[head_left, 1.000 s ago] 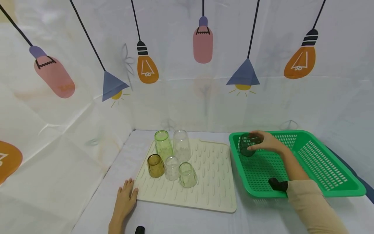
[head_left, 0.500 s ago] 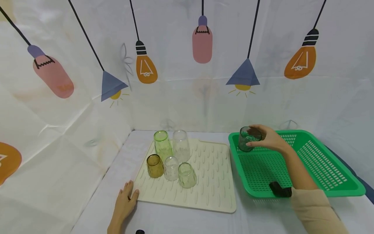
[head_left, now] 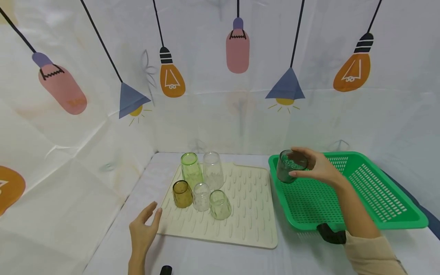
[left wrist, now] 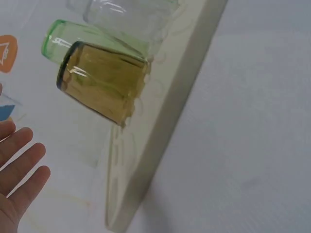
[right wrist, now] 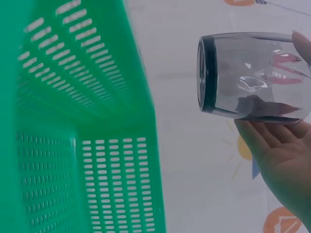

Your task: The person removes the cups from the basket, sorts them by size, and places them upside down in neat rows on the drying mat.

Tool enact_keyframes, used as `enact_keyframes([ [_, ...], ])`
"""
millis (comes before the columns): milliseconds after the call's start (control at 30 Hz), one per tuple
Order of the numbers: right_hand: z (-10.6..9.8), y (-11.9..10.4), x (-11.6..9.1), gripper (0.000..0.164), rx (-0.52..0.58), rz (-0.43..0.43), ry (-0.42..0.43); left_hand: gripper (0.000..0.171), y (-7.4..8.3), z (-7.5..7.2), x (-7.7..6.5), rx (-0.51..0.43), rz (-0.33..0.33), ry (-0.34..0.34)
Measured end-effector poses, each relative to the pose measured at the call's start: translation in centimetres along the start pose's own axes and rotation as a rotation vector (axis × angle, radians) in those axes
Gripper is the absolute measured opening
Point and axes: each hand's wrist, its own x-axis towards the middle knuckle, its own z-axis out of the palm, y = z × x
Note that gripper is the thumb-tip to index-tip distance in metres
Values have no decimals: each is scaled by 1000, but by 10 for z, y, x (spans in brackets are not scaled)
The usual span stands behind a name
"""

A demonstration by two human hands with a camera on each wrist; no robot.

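Note:
My right hand (head_left: 319, 168) grips a smoky grey glass tumbler (head_left: 284, 172), its thumb on the near side and fingers round the far side. It is held over the left end of the green basket (head_left: 292, 221); in the right wrist view the tumbler (right wrist: 243, 73) appears above the basket's rim. My left hand (head_left: 145, 229), fingers and thumb spread and holding nothing, hovers by the left edge of the cream drying mat (head_left: 251, 229). Nearest to it on the mat stands an amber glass (head_left: 182, 195), also large in the left wrist view.
On the mat's left half also stand a tall green glass (head_left: 191, 172), a tall clear glass (head_left: 213, 173), a small clear glass (head_left: 201, 198) and a short pale green glass (head_left: 220, 206). A lamp-printed sheet (head_left: 206, 122) hangs behind the table.
My right hand has lifted the grey tumbler from inside the basket and shifted it slightly left. The left hand has risen from beside the mat, its thumb and fingers spreading.

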Motion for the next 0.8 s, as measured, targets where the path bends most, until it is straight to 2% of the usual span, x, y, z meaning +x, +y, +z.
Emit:
enact_keyframes([
  [100, 5, -2, -3, 69, 28, -22, 3, 25, 18, 2, 7, -38, -1, -2],
  [300, 16, -3, -7, 68, 94, -69, -2, 24, 69, 4, 18, -135, 19, -46],
  [433, 25, -2, -8, 66, 141, -121, -12, 23, 88, 9, 21, -186, 41, -100],
  [567, 35, -2, -10, 65, 172, -162, -13, 21, 97, 17, 22, -252, 88, -150],
  [800, 52, -6, -11, 67, 217, -235, -34, 30, 87, 43, 19, -382, 129, -261],
])
